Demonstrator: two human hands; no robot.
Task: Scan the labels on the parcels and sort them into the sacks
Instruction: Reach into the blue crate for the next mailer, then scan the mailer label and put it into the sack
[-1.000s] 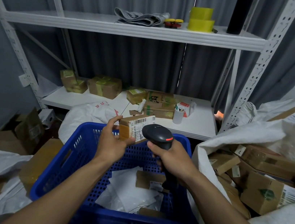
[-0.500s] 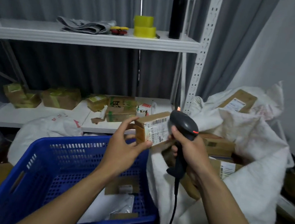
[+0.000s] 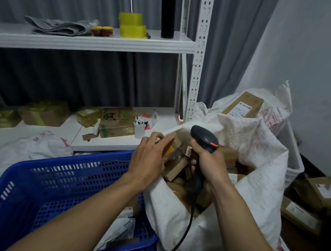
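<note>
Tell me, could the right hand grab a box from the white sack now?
Probably not yet: the right hand grips the scanner, so it is full, though the white sack gapes open just under it.

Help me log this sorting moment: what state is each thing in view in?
left hand: holds the small parcel
small parcel: in hand, at the white sack mouth
right hand: grips the scanner
scanner: upright, red light on
white sack: open, parcels inside
blue crate: open-topped, few parcels inside
tape rolls: stacked on the top shelf
</note>
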